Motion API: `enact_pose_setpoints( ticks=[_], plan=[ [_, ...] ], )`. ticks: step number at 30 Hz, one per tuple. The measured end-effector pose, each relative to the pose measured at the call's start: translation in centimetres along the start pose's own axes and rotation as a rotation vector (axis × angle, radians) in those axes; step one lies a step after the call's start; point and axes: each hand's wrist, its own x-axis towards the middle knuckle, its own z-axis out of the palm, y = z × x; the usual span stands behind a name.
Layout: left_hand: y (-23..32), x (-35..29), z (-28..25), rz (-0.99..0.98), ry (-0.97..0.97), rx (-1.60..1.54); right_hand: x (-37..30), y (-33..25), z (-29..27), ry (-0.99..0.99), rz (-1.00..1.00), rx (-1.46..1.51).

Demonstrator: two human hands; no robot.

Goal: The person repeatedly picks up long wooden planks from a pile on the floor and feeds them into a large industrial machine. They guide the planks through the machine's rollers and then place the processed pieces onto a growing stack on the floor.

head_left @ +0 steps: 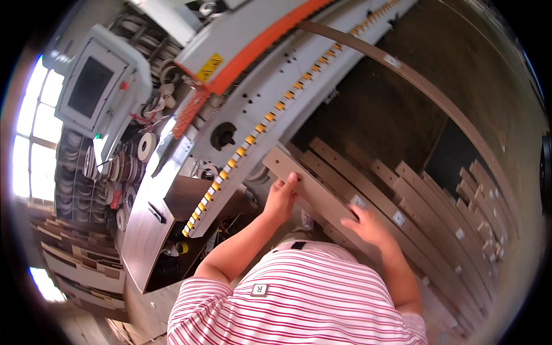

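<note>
A long brown wooden board (319,198) with round holes near its far end is held slantwise in front of my body. My left hand (282,198) grips its left edge near that end, the thumb laid on the upper face. Farther down the board, my right hand (368,227) is closed over the right edge, slightly smeared; its fingers beneath are partly hidden. The board's near end runs out of sight behind my right forearm and striped shirt. Close by on the right lie similar brown boards (368,184), several bearing small white labels.
At the left, a grey and orange machine (236,63) carries a row of yellow rollers (260,127). A control screen (91,86), tape rolls (146,146) and a wooden-topped table (146,230) stand beyond. A long brown strip (425,86) spans the right.
</note>
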Motion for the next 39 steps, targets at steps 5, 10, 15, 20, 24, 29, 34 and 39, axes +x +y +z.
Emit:
enact_pose_setpoints(
  ticks=[5,10,15,20,24,29,34,39],
  plan=[
    [7.7,6.4,-8.9,0.213,0.436,0.163,-8.8,12.1,-0.3,-0.317,0.397,-0.137],
    [12.3,12.4,-15.9,0.272,0.645,0.235,-16.1,24.3,5.1,0.000,0.483,0.045],
    [12.6,16.2,-16.6,0.203,0.758,0.269,-11.8,12.1,4.2,0.109,0.305,-0.389],
    [12.3,18.2,-16.8,0.226,0.798,0.265,-8.3,5.7,3.2,0.173,0.235,-0.549],
    [13.1,19.8,-19.0,0.146,0.795,0.268,-7.0,2.3,3.0,0.152,0.238,-0.623],
    [13.5,21.2,-19.6,0.155,0.849,0.356,-5.9,1.9,3.1,0.127,0.245,-0.624],
    [13.6,21.1,-18.9,0.161,0.954,0.491,-5.4,2.9,2.7,0.112,0.257,-0.634],
    [13.8,21.7,-18.7,0.133,0.987,0.490,-4.9,3.2,1.9,0.095,0.273,-0.641]
  ],
)
